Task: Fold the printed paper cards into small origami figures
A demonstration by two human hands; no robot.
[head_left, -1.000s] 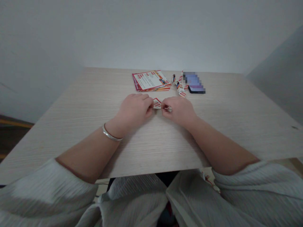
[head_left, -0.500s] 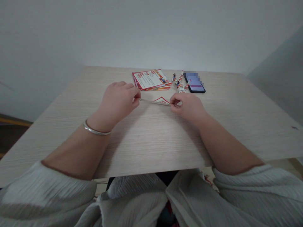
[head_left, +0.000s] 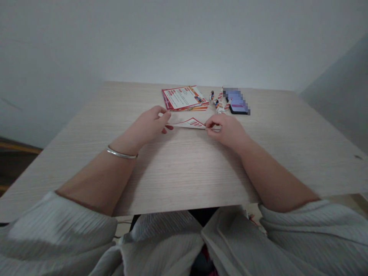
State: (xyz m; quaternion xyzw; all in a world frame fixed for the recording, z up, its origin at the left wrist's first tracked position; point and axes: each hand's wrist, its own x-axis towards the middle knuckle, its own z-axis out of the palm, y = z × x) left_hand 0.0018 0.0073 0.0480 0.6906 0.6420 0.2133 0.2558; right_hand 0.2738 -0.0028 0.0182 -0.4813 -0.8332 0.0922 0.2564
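A folded sheet of printed paper (head_left: 191,123), white with red edging and red marks, stretches between my hands just above the table. Its upper edge rises to a low peak near the middle. My left hand (head_left: 153,122), with a silver bangle at the wrist, pinches the paper's left end between thumb and fingers. At the right end, my right hand (head_left: 227,130) grips the paper with thumb and forefinger. Both ends of the sheet are partly hidden by the fingers.
Behind my hands lies a stack of printed leaflets (head_left: 184,98). Right of it are small folded paper pieces (head_left: 219,105) with striped edges, close beside a phone (head_left: 238,108) whose screen is lit. The pale wooden table (head_left: 184,172) ends at a wall (head_left: 184,42).
My left hand has turned and lowered slightly, its fingers now showing below the paper. More of the sheet's printed face and its peak is visible. My right hand has barely moved.
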